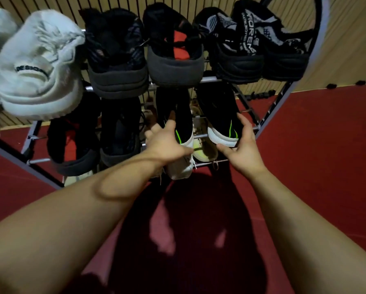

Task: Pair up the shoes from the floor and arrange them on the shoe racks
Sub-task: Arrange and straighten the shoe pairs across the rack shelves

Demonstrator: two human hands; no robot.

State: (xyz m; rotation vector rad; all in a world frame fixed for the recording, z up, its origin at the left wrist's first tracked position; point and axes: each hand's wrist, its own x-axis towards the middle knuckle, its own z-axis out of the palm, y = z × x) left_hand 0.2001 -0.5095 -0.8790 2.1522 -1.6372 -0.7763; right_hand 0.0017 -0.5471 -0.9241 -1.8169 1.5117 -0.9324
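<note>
A pair of black shoes with green stripes and white soles sits heel-out on the middle tier of the metal shoe rack (209, 80). My left hand (167, 143) rests on the heel of the left shoe (184, 124), fingers spread and fairly straight, thumb under the sole. My right hand (241, 141) cups the outer side of the right shoe's (222, 124) heel with straight fingers, thumb just below the sole. Neither hand clearly grips.
The top tier holds a white shoe (37, 73), two black shoes (116, 54), one with a red lining (175, 52), and a black-and-grey pair (260, 45). The middle tier's left holds more dark shoes (71, 143). Yellowish and white shoes (203, 149) sit lower. Red floor (315, 145) surrounds the rack.
</note>
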